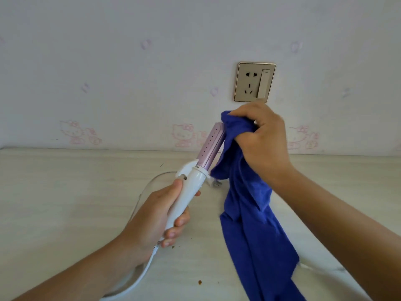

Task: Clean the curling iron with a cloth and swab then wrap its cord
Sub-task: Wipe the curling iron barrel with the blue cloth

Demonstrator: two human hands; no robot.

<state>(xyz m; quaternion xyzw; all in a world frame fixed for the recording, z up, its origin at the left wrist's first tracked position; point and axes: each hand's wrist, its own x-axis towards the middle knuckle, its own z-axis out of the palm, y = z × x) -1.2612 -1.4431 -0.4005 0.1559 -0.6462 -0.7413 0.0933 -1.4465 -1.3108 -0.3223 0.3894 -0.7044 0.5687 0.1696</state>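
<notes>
Blue cloth (245, 205) was bunched at its upper end inside the right hand (262, 140), which was closed around it in a fist-like grip. The gathered part pressed against the right side of the lilac barrel near its tip. The remainder of the cloth hung down from the hand and trailed onto the pale table (65, 203) toward the lower edge of the view.

The curling iron (195, 179) was held above the table, tilted with its barrel up and to the right. Its white handle was gripped by the left hand (160, 216), fingers wrapped round it and thumb resting just below the white clamp lever. The white cord (142, 272) left the handle base beneath the left hand and looped across the table behind the wrist.

On the wall behind, a gold-framed socket (255, 82) sat just above the right hand.
</notes>
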